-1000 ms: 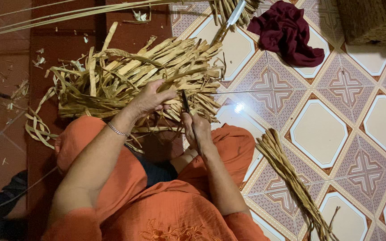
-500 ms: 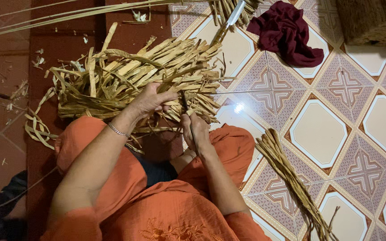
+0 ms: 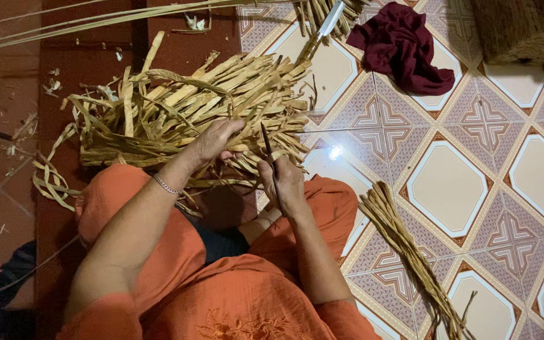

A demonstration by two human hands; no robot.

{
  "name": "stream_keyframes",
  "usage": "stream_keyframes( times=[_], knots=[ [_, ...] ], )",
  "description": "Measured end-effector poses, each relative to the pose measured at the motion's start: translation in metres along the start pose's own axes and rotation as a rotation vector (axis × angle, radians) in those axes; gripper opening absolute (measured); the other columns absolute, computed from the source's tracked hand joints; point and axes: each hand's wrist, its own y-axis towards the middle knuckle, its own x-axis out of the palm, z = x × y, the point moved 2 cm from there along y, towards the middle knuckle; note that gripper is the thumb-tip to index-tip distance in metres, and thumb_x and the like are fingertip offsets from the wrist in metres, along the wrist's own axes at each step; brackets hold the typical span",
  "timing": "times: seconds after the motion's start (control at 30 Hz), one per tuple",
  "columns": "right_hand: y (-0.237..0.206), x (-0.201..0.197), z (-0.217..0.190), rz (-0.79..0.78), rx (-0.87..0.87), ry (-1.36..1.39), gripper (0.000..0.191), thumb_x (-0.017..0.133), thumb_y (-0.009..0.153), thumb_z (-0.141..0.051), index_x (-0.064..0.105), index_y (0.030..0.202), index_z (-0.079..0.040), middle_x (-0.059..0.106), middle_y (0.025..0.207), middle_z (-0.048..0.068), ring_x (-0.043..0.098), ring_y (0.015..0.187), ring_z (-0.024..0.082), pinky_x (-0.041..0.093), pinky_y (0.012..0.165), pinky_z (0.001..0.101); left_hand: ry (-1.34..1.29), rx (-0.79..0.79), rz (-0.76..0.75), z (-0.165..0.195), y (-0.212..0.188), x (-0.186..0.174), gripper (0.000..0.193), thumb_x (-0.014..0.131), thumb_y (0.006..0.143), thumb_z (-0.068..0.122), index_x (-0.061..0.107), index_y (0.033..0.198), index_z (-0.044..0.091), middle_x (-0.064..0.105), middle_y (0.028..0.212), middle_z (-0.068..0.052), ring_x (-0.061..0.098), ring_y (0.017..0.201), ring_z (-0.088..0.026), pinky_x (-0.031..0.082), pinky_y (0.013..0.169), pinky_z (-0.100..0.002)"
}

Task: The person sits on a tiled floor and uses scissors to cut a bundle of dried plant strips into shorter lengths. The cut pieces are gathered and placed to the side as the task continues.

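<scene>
The left hand (image 3: 214, 140) rests fingers curled on a heap of flat, dry, straw-coloured leaf strips (image 3: 184, 107) lying ahead of it. Just beside it, the right hand (image 3: 284, 182) is closed around a thin dark blade (image 3: 269, 153). Further right lies a bundle of twisted fibre cords (image 3: 404, 245).

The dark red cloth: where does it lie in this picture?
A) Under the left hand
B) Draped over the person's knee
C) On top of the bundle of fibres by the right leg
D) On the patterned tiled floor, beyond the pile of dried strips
D: the dark red cloth lies crumpled on the patterned tiles, apart from both hands and from the pile of dried strips.
</scene>
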Motion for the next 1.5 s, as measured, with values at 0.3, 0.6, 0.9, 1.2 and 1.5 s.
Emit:
stream_keyframes(
  times=[0.3,0.6,0.9,1.2,1.5],
  knots=[
    [0.008,0.002,0.015,-0.052,0.039,-0.070,0.040,0.056,0.106,-0.038,0.056,0.092,-0.001,0.062,0.081,0.023,0.063,0.076,0.045,0.049,0.066,0.0523,0.520,0.274,0.070,-0.021,0.015,-0.008,0.051,0.045,0.107,0.049,0.069,0.102,0.004,0.052,0.067,0.004,0.051,0.062,-0.012,0.046,0.057,-0.033],
    [0.004,0.004,0.024,-0.040,0.014,-0.059,0.038,0.049,0.108,-0.035,0.058,0.095,-0.001,0.060,0.072,0.023,0.061,0.069,0.046,0.047,0.062,0.0525,0.623,0.462,0.045,-0.035,0.023,-0.009,0.048,0.049,0.107,0.043,0.069,0.117,0.000,0.075,0.096,-0.011,0.072,0.083,-0.018,0.059,0.072,-0.040],
    [0.005,0.018,0.030,-0.150,0.203,-0.109,0.040,0.045,0.109,-0.035,0.059,0.092,-0.002,0.057,0.060,0.020,0.059,0.056,0.038,0.046,0.055,0.0488,0.594,0.241,0.090,-0.021,0.010,-0.005,0.048,0.052,0.105,0.039,0.055,0.071,0.006,0.040,0.058,0.005,0.040,0.054,-0.010,0.037,0.051,-0.032],
    [0.005,0.013,0.035,-0.092,0.019,0.045,0.044,0.045,0.111,-0.033,0.055,0.085,0.001,0.057,0.067,0.019,0.059,0.059,0.036,0.046,0.056,0.0468,0.588,0.356,0.100,-0.009,0.005,-0.003,0.025,0.067,0.095,0.027,0.076,0.101,0.004,0.069,0.070,0.000,0.060,0.065,-0.009,0.051,0.060,-0.030],
    [0.005,0.028,0.057,-0.064,0.250,0.378,0.066,0.020,0.107,-0.051,0.060,0.094,-0.001,0.059,0.062,0.006,0.050,0.047,0.020,0.040,0.040,0.0381,0.558,0.382,0.079,-0.009,0.007,-0.003,0.029,0.062,0.098,0.029,0.075,0.119,0.016,0.069,0.071,0.004,0.058,0.062,-0.005,0.051,0.058,-0.027]
  ],
)
